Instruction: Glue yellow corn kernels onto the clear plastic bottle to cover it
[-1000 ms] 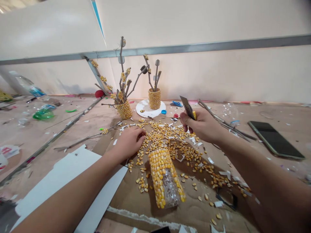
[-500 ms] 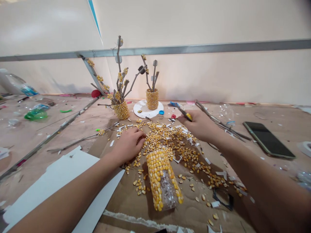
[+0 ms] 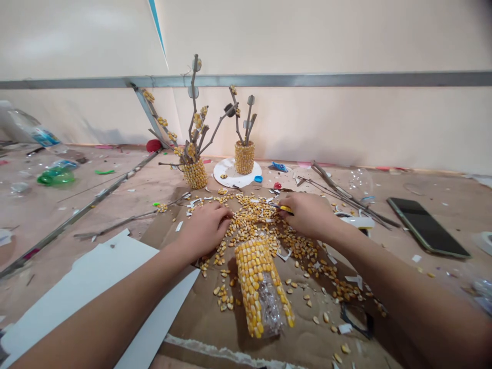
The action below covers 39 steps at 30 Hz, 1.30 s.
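Observation:
My left hand (image 3: 205, 230) rests at the left edge of the loose corn kernels (image 3: 249, 215), its fingers loosely bent and the thumb a little apart. Nothing shows in it. On the far right side of the pile, my right hand (image 3: 309, 214) is closed around a slim yellow-and-dark tool (image 3: 286, 209); most of it is hidden by the fingers. Between my forearms stands a clear plastic container (image 3: 271, 302) covered in rows of glued corn kernels (image 3: 251, 266), with a bare strip facing me. Brown cardboard (image 3: 207, 323) lies beneath it.
Two kernel-covered pots (image 3: 194, 174) with twigs stand at the back, one on a white disc (image 3: 226, 177). White sheets (image 3: 96, 277) lie left, a phone (image 3: 428, 225) and branches (image 3: 338, 187) right. A tape roll (image 3: 357, 223) is beside my right wrist. Paper scraps are scattered about.
My right hand has come down and toward me with the tool, from beyond the pile to its right side. The tape roll is now uncovered. My left hand has stayed in place.

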Each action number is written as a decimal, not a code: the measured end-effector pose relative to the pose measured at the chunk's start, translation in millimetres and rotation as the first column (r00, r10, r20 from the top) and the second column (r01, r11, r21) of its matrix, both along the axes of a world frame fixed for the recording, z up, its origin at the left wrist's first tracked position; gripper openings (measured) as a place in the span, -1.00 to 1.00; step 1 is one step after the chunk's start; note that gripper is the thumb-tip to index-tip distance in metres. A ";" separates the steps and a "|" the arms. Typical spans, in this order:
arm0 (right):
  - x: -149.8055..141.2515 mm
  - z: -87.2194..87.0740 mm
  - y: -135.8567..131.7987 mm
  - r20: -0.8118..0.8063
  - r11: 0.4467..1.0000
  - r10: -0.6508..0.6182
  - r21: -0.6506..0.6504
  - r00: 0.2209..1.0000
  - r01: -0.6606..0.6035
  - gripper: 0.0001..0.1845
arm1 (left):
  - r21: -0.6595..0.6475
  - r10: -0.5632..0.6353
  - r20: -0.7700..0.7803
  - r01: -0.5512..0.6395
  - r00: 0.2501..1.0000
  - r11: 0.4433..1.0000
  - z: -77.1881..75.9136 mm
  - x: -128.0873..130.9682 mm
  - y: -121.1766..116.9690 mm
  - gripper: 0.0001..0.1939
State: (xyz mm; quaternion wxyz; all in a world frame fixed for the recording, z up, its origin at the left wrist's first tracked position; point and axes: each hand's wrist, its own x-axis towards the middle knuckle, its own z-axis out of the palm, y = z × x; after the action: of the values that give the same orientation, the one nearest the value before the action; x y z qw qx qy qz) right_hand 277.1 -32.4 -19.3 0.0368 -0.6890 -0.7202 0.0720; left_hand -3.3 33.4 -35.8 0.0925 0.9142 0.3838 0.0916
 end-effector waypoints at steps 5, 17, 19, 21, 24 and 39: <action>-11.7 2.0 -3.7 -0.005 0.998 0.057 0.027 0.998 -0.056 -0.87 | -0.039 -0.067 -0.008 0.067 0.998 0.997 1.8 1.6 -3.1 -0.76; -17.3 4.1 -5.6 -0.029 0.993 0.082 0.085 0.996 -0.079 -0.87 | -0.008 -0.175 -0.034 0.175 0.984 0.984 8.1 2.6 -11.9 -0.72; -17.6 4.9 -5.6 -0.018 0.993 0.076 0.096 0.997 -0.074 -0.87 | 0.028 -0.180 -0.043 0.181 0.983 0.983 8.5 2.0 -13.1 -0.74; -17.6 5.2 -5.5 -0.010 0.992 0.069 0.106 0.998 -0.068 -0.87 | 0.045 -0.180 -0.056 0.183 0.982 0.982 7.7 2.0 -13.3 -0.76; -17.3 5.0 -5.8 -0.008 0.992 0.076 0.106 0.997 -0.075 -0.87 | 0.055 -0.174 -0.071 0.178 0.982 0.982 5.6 2.8 -12.4 -0.77; -16.0 4.4 -6.6 -0.019 0.986 0.071 0.153 0.997 -0.067 -0.85 | 0.069 -0.169 -0.069 0.173 0.983 0.982 9.8 2.0 -14.9 -0.82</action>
State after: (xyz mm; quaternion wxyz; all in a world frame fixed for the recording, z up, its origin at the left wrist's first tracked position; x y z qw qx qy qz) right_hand 261.1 -39.0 -14.9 0.0956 -0.6580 -0.7465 0.0263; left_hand -1.3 18.5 -26.0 0.0537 0.9490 0.3029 0.0687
